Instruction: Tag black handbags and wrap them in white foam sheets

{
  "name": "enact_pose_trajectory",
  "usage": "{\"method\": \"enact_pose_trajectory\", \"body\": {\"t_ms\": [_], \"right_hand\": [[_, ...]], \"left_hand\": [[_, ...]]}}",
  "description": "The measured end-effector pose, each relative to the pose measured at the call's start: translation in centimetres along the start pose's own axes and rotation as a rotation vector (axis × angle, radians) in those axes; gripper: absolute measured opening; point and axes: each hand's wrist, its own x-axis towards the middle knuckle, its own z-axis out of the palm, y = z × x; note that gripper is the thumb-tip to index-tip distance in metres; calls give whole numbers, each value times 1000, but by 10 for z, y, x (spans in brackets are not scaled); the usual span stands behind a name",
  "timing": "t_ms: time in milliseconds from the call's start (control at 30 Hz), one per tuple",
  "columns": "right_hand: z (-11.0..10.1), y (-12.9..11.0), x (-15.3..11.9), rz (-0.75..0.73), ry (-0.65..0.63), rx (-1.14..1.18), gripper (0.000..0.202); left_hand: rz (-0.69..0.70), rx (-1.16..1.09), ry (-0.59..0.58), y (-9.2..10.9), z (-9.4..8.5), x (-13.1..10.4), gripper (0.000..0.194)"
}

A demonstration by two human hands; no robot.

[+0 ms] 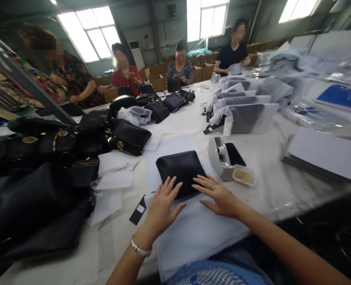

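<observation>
A black handbag [179,168] lies flat on a sheet of white tissue paper [190,229] right in front of me. My left hand [166,202] rests at the bag's near left edge, fingers spread. On its near right side, my right hand [218,194] touches the bag with fingers stretched out. Neither hand grips anything. A dark hang tag [138,210] with a white label sticks out to the left of the bag. The tissue paper reaches toward me over the table's near edge.
Black handbags [128,136] are piled along the left, beside white paper packets [114,180]. To the right stand a tape dispenser [218,154], a phone [235,154] and a small plastic tub [244,175]. Wrapped bags [246,118] and a paper stack [326,152] lie beyond. Several people work across the table.
</observation>
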Motion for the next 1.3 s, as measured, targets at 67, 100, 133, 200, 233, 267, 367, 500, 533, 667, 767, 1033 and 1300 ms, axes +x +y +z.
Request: {"method": "enact_pose_trajectory", "body": {"t_ms": [67,100,133,200,233,267,367,500,533,667,767,1033,1300], "right_hand": [[-14,-13,-24,-1,-50,84,58],[-18,-20,-37,-9,-96,119,61],[-19,-25,-50,-15,-151,144,66],[-14,-32,-74,-1,-237,157,73],[-8,-33,-84,14,-252,149,73],[0,-32,-93,26,-252,137,70],[25,-23,-106,17,-206,100,56],[44,-14,-109,-31,-105,79,51],[45,-15,-109,-41,-89,80,52],[46,-29,-115,-79,-77,79,59],[42,-44,-123,-102,-104,76,55],[-20,-16,-100,170,256,-94,34],[-47,65,-69,658,410,-542,41]], "left_hand": [[44,29,22,10,13,-3,50],[72,24,19,15,19,-11,49],[107,6,-5,18,24,-21,49],[172,-36,-108,22,35,-47,62],[190,-43,-165,22,41,-61,72],[192,-35,-211,22,47,-73,80],[190,37,-250,16,66,-97,74],[210,128,-164,11,76,-102,54],[219,144,-149,12,75,-102,52],[313,212,-115,11,76,-112,50],[426,289,-14,2,86,-128,46],[442,176,203,-13,69,-120,42],[22,212,312,-3,16,-15,53]]}}
